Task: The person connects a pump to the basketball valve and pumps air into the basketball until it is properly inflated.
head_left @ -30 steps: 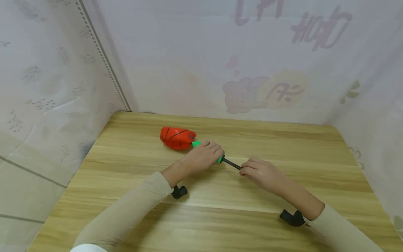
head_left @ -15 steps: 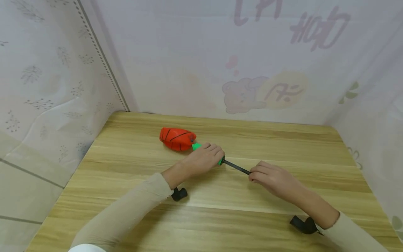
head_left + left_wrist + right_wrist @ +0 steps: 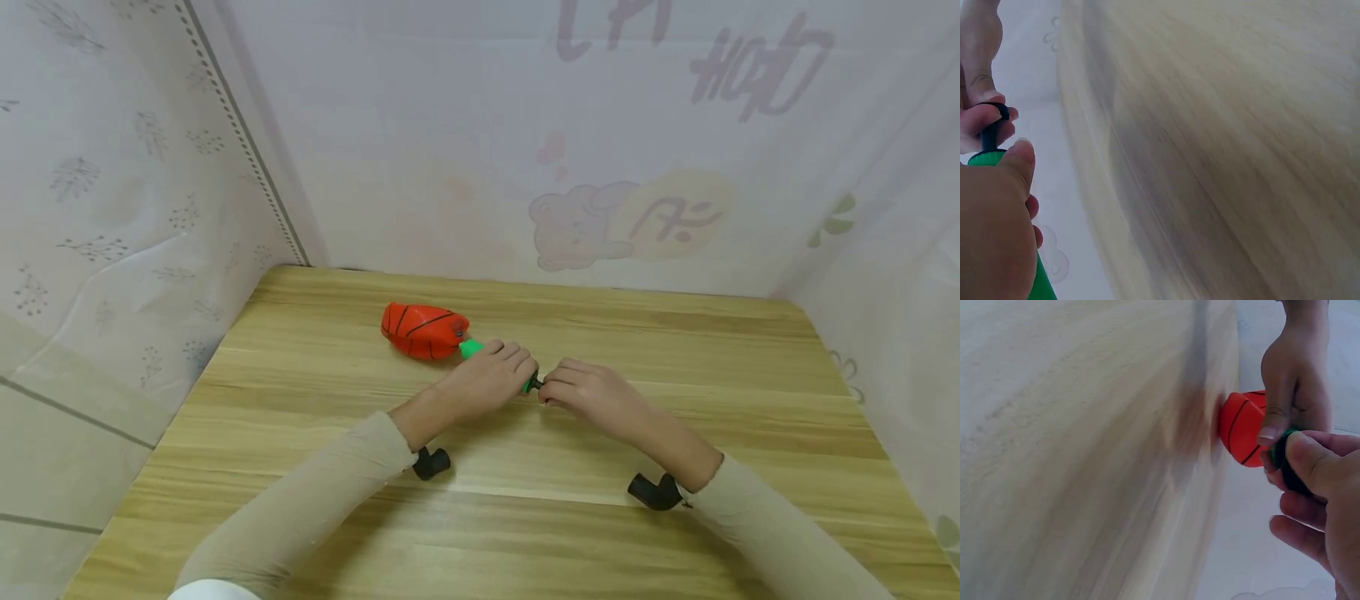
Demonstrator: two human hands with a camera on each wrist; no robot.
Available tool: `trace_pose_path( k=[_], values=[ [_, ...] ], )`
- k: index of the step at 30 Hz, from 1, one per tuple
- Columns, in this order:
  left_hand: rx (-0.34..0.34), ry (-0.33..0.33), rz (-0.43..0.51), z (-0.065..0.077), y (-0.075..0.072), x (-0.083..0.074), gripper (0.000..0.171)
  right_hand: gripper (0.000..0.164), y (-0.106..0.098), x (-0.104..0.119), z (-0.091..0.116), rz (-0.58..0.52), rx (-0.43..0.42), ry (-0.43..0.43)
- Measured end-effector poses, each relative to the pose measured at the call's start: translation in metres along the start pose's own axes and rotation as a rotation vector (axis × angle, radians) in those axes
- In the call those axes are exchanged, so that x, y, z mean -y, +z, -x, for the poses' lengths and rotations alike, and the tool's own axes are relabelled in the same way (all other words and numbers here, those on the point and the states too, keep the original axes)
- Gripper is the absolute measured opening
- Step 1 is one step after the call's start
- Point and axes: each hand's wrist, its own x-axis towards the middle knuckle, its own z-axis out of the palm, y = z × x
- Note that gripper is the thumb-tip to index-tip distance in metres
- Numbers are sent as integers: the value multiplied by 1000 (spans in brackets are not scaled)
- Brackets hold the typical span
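Both hands (image 3: 487, 379) (image 3: 592, 396) grip the pump (image 3: 471, 348), long axis slanting left toward the ball (image 3: 422, 332).

Pump (image 3: 471, 348): smooth green plastic. At its tip, red ball (image 3: 422, 332): smooth, slightly glossy. Under pump, tabletop (image 3: 525, 546): wood-grained, soft sheen. Behind pump, sheet (image 3: 390, 158): matt, cloth-like.

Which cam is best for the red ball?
Head view: the ball sits well inside the frame, with no hand covering it. The right wrist view shows only part of it, since the left hand blocks the rest. The left wrist view doesn't show it at all.
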Motion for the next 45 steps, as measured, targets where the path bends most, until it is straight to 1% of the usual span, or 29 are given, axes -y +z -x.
trace_pose_path(
  k=[4,8,11,14,20,26,30,34,36,41,42,43,45],
  values=[
    [2,2,19,0,-1,0,12,18,1,0,0,8,-37,-8],
    [3,-1,40,-1,-2,2,10,2,-5,2,10,-11,-65,-12],
    [12,1,35,-1,-3,3,12,22,-13,5,21,-38,-63,-10],
    [18,7,33,1,-3,4,13,34,-24,10,34,-47,-50,-1],
    [33,18,41,1,-3,4,10,37,-43,19,56,-9,-45,18],
    [44,16,33,-1,-1,2,14,36,-49,20,63,-32,-12,33],
    [45,8,32,-5,0,0,17,34,-46,17,57,-16,16,32],
    [49,-4,28,-7,-1,-1,19,31,-36,12,41,-19,0,1],
    [48,-8,28,-8,-2,-1,20,34,-30,9,31,-27,-4,0],
    [51,-21,22,-8,-4,-1,21,5,-16,3,9,-13,14,4],
    [54,-23,17,-8,-4,-1,20,3,-14,2,5,-9,14,2],
    [55,-24,12,-7,-4,-1,19,8,-11,1,2,-3,15,2],
    [47,-24,6,-6,-4,-2,17,5,-7,-1,-1,3,11,2]
  ],
)
